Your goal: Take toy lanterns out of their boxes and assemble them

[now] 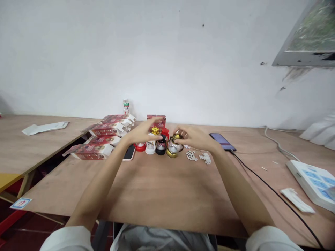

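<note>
Small lanterns with clear bodies stand close together on the wooden table. My left hand (142,131) reaches over them with fingers stretched and thumb apart, close to the white lantern (150,147) and the black lantern (160,148). Beside these is a red lantern (140,147), partly hidden by my left hand. On the right side of the row, my right hand (192,136) curls around the top of a gold lantern (172,150), thumb in front and fingers behind. Another gold top (155,130) and a red top (165,132) show behind the front row.
Red printed boxes (94,151) lie stacked at left, near a phone (129,152). Small white round pieces (191,155) and flat white pieces (205,158) lie at right. A second phone (223,142) has a black cable (264,181). A white power strip (311,179) sits far right.
</note>
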The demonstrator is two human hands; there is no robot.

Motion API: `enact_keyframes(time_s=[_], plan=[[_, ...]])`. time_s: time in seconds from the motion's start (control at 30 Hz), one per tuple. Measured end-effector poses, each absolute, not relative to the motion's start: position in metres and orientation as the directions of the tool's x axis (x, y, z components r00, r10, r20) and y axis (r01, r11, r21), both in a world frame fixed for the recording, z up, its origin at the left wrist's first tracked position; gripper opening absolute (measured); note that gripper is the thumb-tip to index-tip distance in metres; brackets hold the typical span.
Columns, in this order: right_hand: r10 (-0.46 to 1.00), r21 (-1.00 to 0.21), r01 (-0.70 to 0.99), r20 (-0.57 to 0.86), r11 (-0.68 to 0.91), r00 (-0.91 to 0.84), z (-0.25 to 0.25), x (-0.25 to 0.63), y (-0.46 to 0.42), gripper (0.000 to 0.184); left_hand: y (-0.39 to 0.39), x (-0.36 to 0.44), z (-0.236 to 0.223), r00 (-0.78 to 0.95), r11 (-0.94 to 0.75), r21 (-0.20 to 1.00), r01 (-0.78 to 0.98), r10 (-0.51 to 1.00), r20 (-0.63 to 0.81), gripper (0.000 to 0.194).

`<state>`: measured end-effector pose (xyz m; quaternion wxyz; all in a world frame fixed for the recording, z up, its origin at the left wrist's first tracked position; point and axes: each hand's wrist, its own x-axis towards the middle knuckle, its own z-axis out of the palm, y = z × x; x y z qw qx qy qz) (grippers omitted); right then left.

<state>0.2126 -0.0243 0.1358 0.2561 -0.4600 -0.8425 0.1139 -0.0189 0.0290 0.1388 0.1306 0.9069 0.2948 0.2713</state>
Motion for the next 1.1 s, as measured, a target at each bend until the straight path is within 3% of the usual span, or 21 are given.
enact_keyframes(time_s=[0.1,0.2,0.37,0.47,0.53,0.6,0.7,0.8,0.97,1.1], plan=[[0.757,-0.548,0.523,0.506,0.652,-0.413,0.141,0.215,-0.030,0.025,0.025,0.001,0.129,0.749,-0.747,0.565,0.349,0.585,0.311,0.078],[0.687,-0.565,0.396,0.646,0.723,-0.333,0.140,0.214,-0.028,0.027,0.026,0.007,0.124,0.749,-0.653,0.720,0.235,0.594,0.294,0.071],[0.676,-0.629,0.265,0.720,0.731,-0.154,0.128,0.204,-0.011,0.028,0.029,0.007,0.121,0.719,-0.570,0.816,0.095,0.607,0.339,0.065],[0.638,-0.616,0.314,0.769,0.722,0.041,0.122,0.195,-0.006,0.023,0.032,0.009,0.117,0.653,-0.610,0.773,0.175,0.660,0.372,0.076],[0.543,-0.540,0.460,0.828,0.705,0.140,0.119,0.187,-0.010,0.016,0.034,0.011,0.115,0.582,-0.633,0.735,0.242,0.701,0.412,0.073],[0.475,-0.429,0.621,0.874,0.656,0.102,0.117,0.178,-0.017,0.009,0.034,0.014,0.114,0.509,-0.642,0.706,0.298,0.733,0.452,0.067],[0.540,-0.337,0.709,0.838,0.620,-0.074,0.113,0.167,-0.025,0.012,0.032,0.016,0.116,0.431,-0.664,0.651,0.368,0.742,0.514,0.060],[0.648,-0.399,0.676,0.746,0.620,-0.154,0.110,0.161,-0.027,0.013,0.027,0.015,0.119,0.390,-0.686,0.575,0.445,0.727,0.565,0.055],[0.669,-0.429,0.738,0.742,0.521,-0.041,0.112,0.160,-0.028,0.012,0.023,0.015,0.123,0.359,-0.669,0.519,0.532,0.733,0.578,0.054],[0.759,-0.467,0.743,0.646,0.479,-0.084,0.120,0.165,-0.033,0.016,0.023,0.015,0.122,0.363,-0.669,0.488,0.561,0.728,0.582,0.056]])
